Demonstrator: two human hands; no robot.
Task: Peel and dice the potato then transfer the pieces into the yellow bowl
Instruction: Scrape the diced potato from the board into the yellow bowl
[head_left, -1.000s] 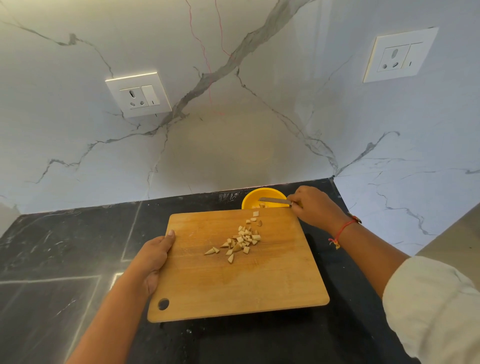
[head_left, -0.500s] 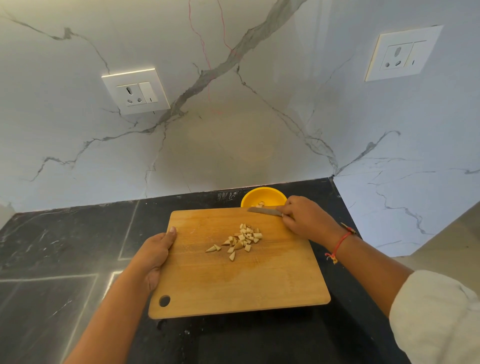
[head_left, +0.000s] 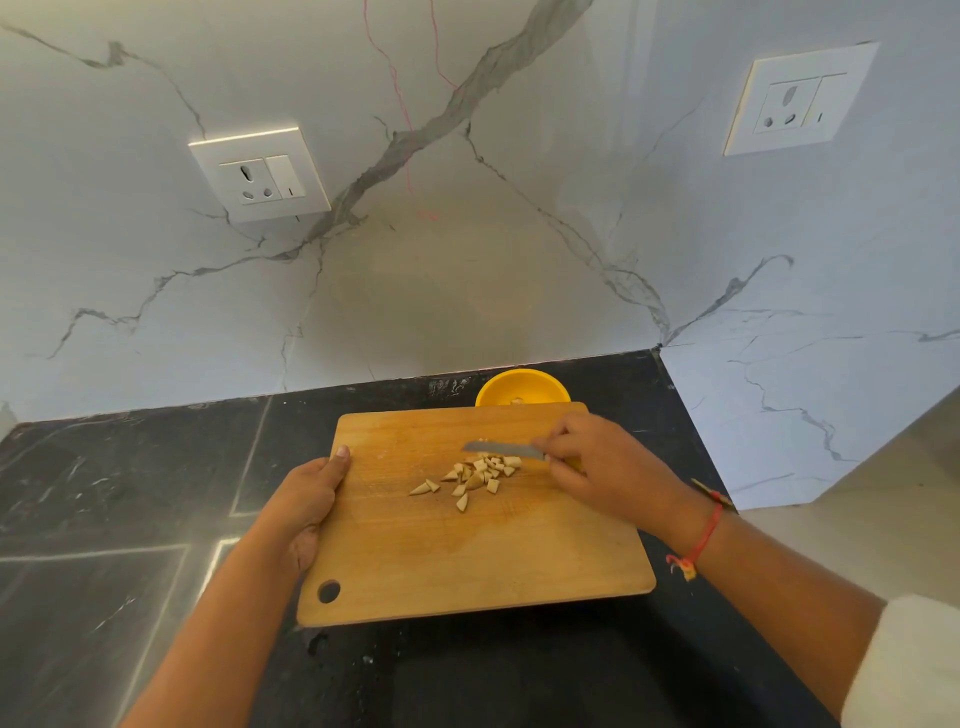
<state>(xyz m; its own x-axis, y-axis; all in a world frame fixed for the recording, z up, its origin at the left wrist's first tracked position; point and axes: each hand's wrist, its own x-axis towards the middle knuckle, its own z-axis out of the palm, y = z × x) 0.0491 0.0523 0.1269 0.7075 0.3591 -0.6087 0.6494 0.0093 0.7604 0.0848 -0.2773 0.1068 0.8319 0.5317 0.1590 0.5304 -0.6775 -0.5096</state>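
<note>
Your right hand (head_left: 597, 462) curls round a knife (head_left: 501, 449), its blade pointing left just beyond the heap of diced potato pieces (head_left: 478, 475); your left hand (head_left: 306, 499) grips the left edge of the wooden cutting board (head_left: 467, 561), thumb on top, fingers out of sight beneath; the pieces lie near the board's middle, a few strays to the left; the yellow bowl (head_left: 522, 387) stands on the black counter (head_left: 130, 493) at the board's far edge, its near rim hidden by the board, one pale piece showing inside; a red thread (head_left: 701, 540) circles your right wrist.
</note>
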